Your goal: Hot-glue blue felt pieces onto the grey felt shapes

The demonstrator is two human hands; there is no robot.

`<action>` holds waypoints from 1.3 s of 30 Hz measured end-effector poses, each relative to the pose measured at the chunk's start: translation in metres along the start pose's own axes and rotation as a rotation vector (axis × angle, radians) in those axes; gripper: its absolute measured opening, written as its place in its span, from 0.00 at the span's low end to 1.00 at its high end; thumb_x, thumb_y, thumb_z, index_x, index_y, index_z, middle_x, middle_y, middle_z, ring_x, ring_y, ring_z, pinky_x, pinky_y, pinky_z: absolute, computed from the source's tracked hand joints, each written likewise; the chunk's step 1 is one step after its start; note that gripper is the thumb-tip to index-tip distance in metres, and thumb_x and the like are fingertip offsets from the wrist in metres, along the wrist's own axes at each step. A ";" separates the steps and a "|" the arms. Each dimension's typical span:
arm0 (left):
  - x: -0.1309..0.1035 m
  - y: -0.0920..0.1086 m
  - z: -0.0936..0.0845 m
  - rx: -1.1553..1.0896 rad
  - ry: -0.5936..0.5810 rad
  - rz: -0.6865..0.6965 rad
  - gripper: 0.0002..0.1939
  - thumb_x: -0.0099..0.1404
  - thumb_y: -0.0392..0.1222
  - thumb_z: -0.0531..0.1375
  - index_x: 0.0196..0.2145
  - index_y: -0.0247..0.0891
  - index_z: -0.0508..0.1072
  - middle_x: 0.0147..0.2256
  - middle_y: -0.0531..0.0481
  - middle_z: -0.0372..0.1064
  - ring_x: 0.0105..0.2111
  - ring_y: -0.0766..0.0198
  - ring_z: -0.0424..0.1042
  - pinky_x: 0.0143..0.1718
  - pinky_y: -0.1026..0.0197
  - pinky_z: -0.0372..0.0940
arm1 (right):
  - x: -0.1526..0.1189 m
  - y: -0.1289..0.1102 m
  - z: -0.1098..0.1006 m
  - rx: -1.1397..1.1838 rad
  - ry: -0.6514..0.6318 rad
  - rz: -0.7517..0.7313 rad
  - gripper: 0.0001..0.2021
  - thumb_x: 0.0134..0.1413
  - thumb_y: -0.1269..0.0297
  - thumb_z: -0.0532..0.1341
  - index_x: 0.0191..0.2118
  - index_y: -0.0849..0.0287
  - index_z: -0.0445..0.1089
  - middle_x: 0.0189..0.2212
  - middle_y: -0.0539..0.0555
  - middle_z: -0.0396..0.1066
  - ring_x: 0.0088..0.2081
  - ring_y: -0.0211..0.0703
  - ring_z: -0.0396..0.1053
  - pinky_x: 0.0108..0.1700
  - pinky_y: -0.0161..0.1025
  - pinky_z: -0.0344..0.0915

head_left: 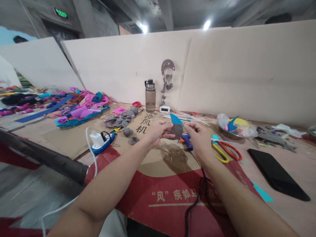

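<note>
My left hand [159,131] pinches a rounded grey felt piece [176,131] by its left side, above the cardboard. A pointed blue felt piece [175,119] lies against its upper part. Close by the right edge, my right hand [198,136] has thumb and forefinger pressed together; whatever is between them is too small to make out. Below the felt, a blue glue gun [187,142] rests on the cardboard, partly hidden by my right hand. Scissors [223,153] with red and yellow handles lie right of that hand.
A cardboard sheet [172,214] covers the table. Behind stand a water bottle [150,98] and a small clock [164,109]. Left are a power strip [103,144], grey yarn balls [127,132] and felt scraps [84,110]. Right are a bowl [232,133] and a black phone [277,173].
</note>
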State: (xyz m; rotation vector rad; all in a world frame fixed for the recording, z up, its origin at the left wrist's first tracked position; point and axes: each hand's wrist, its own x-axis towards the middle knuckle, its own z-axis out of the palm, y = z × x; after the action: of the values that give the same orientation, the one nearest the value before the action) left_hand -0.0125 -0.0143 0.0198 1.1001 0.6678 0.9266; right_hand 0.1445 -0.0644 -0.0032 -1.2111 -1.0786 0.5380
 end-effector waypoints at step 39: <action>0.005 -0.002 -0.010 -0.027 -0.062 0.042 0.07 0.56 0.36 0.66 0.27 0.32 0.70 0.24 0.51 0.69 0.24 0.69 0.71 0.34 0.60 0.74 | 0.000 -0.023 0.002 0.291 -0.080 0.243 0.19 0.25 0.53 0.75 0.24 0.59 0.73 0.12 0.39 0.52 0.17 0.28 0.45 0.20 0.33 0.43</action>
State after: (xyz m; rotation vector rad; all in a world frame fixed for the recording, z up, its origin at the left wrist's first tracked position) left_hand -0.0180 -0.0057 0.0149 1.1175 0.5817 0.9309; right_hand 0.1382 -0.0708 0.0184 -1.0744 -0.8873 0.9052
